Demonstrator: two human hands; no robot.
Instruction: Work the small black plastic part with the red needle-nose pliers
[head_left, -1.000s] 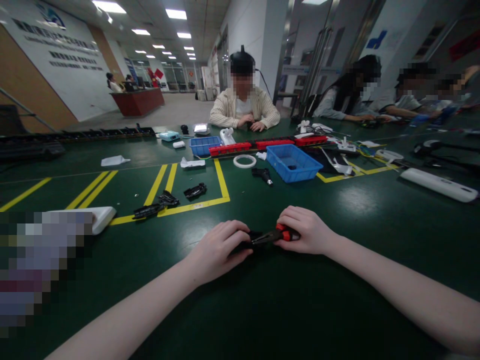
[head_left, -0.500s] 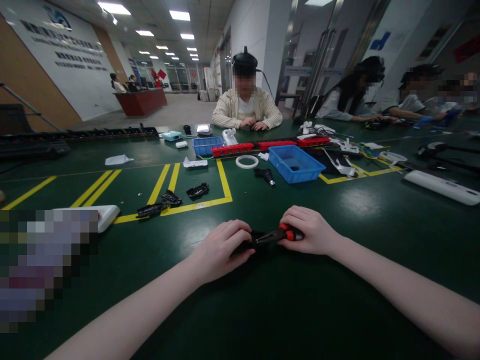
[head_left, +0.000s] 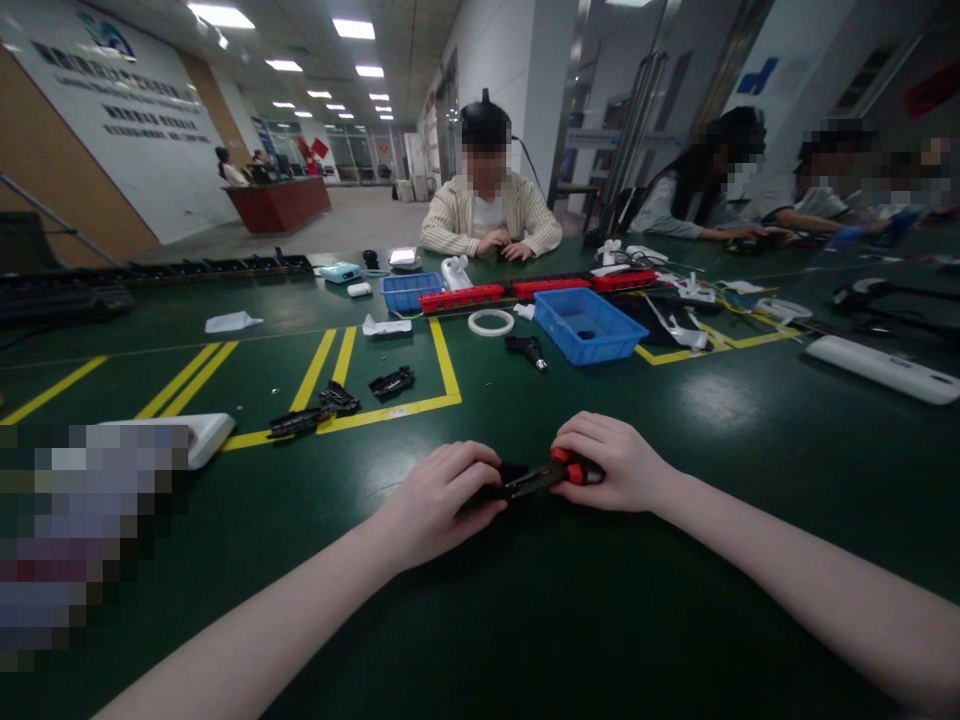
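Note:
My right hand is closed round the red-and-black handles of a pair of needle-nose pliers. The jaws point left and reach a small black part by my left fingertips; whether they grip it I cannot tell. My left hand is closed on that black part, most of which its fingers hide. Both hands are low over the green table, close together. Beyond them, to the left, lie several black plastic pieces near yellow tape.
Farther back stand a blue bin, a roll of white tape, a black angled part and a row of red strips. A white long case lies at right. A person in a striped shirt sits opposite.
The pliers and my right hand have shifted slightly left, bringing the jaws nearer my left fingers. My left hand stays almost in place. The whole view has drifted a little.

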